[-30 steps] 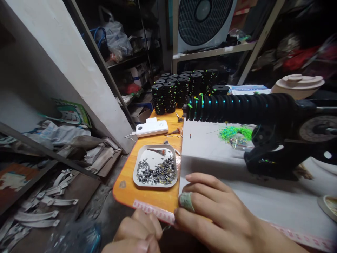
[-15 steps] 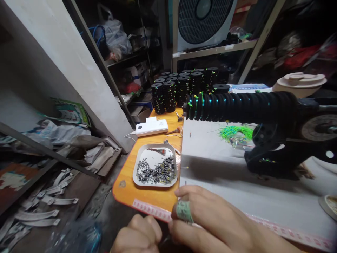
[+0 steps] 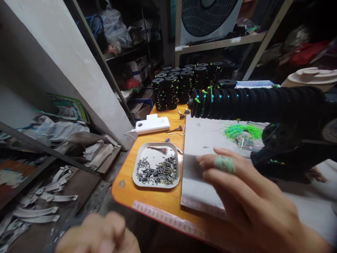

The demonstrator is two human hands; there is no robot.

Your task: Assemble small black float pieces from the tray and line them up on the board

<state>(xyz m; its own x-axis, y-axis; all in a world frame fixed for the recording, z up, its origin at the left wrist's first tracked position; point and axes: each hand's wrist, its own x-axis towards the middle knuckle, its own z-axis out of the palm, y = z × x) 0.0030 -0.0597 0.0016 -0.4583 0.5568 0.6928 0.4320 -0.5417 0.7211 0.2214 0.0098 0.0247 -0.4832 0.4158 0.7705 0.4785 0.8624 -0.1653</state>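
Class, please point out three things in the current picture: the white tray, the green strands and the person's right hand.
White tray (image 3: 156,186): head view, on its front rim.
Green strands (image 3: 240,129): head view, middle of the bundle.
Right hand (image 3: 252,186): head view, back of the hand.

bare counter (image 3: 123,172) along the left and front of the white tray (image 3: 156,186), a hand could pass there. tray blocks the middle, small dark parts (image 3: 168,170) spread inside. behind it a white device (image 3: 152,125), brushes (image 3: 176,129) just right of that. black spools (image 3: 172,93) packed close, wall off the back. open patch on the white board (image 3: 193,147) between tray and right hand (image 3: 244,186). black ribbed cylinder (image 3: 250,102) overhangs the board; gap underneath, partly taken by green strands (image 3: 242,131). machine base (image 3: 281,160) blocks right side. free air between right and left hand (image 3: 97,232).
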